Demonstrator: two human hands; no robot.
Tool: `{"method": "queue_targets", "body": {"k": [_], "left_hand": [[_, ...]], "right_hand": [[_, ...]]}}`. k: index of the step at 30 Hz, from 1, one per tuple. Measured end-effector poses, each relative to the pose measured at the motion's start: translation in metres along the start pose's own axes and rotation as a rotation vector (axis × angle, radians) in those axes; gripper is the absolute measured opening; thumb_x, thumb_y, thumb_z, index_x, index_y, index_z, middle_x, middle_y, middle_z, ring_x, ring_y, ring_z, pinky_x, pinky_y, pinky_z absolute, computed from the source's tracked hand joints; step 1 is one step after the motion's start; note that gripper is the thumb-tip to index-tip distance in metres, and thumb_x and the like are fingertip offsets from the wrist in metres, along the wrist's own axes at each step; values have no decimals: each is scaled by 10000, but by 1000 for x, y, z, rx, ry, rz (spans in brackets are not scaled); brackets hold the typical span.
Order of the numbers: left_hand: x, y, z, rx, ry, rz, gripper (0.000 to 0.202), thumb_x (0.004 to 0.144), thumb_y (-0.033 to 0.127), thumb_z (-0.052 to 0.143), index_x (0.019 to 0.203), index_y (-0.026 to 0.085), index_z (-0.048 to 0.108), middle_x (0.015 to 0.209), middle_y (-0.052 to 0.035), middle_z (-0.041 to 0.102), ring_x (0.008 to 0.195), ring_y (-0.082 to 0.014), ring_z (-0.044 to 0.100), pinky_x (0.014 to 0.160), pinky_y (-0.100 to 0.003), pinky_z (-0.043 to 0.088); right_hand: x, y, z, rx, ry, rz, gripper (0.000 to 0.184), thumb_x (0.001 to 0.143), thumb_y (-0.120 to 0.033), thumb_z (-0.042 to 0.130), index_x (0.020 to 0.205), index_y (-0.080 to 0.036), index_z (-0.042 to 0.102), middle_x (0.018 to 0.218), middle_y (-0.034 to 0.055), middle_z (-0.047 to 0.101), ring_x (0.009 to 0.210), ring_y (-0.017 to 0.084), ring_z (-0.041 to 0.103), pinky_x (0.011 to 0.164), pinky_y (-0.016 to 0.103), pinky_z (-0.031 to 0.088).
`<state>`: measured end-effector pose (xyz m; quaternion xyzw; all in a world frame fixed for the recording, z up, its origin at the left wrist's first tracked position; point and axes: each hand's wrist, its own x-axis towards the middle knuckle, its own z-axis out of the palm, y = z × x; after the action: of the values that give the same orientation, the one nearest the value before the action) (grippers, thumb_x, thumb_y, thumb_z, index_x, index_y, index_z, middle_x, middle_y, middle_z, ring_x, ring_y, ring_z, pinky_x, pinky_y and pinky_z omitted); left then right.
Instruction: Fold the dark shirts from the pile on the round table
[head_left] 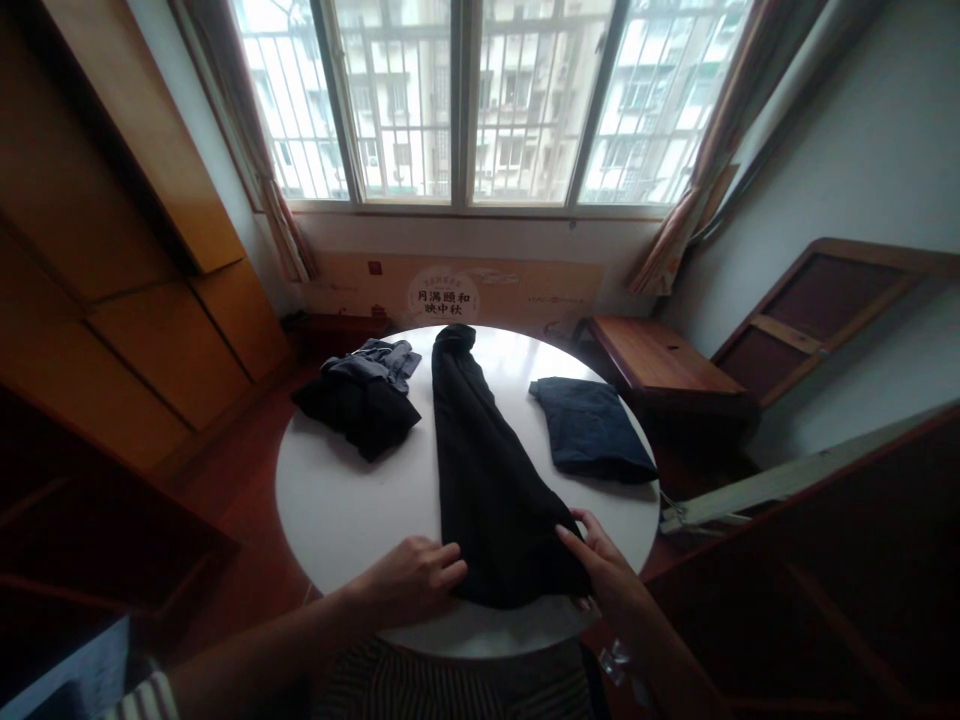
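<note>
Black trousers (487, 470) lie doubled lengthwise on the round table (345, 510). The left hand (411, 580), half-curled, touches their near edge, perhaps pinching. The right hand (600, 565) rests open-fingered on the corner. A navy garment (592, 430) is folded; a dark heap (364, 395) is not.

Two flat garments (487, 470) (592, 428), one clothing heap (360, 395), one table (352, 505)

You have bare counter (352, 510) at the near left, between the crumpled clothes pile (364, 395) and your left hand (412, 580). The long black trousers (480, 450) split the top down the middle. On the right, the folded blue garment (592, 430) fills most of that side, leaving only narrow strips beside it.
</note>
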<state>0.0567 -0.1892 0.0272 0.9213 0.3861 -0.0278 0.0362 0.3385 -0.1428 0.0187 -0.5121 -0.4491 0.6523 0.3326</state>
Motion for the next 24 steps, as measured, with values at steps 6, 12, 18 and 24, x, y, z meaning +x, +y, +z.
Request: {"method": "queue_targets", "body": {"k": [6,12,18,24], "left_hand": [[-65,-11,-10,-67,-60,-12,220,787,321,739,850,197,569,837,-9,659,686,-184,639,608,-294,454],[-66,-40,-48,-318,-11,22,348,849,523,675,744,199,606,705,13,634,584,-130,568,560,-262,373],[63,-164,-93,-558,372,-439,376,945,438,576,720,142,632,668,-2,605,593,-117,543,547,-232,406],[162,-262,-105,-602,566,-737,362,948,361,614,1243,155,583,1233,-95,598,1050,-239,623,874,-428,551]], "right_hand": [[-15,12,-7,-252,-171,39,571,724,-663,666,1035,-249,425,538,-116,503,443,107,516,403,182,352],[25,-46,-3,-833,-242,-189,394,860,-560,569,853,-172,642,645,38,664,545,159,609,483,239,418],[191,-136,35,-739,56,-279,189,757,-294,762,687,-138,681,698,63,692,677,166,633,624,231,487],[309,-166,68,-616,164,-204,321,768,-376,786,791,-88,646,672,70,647,608,139,601,519,209,498]]}}
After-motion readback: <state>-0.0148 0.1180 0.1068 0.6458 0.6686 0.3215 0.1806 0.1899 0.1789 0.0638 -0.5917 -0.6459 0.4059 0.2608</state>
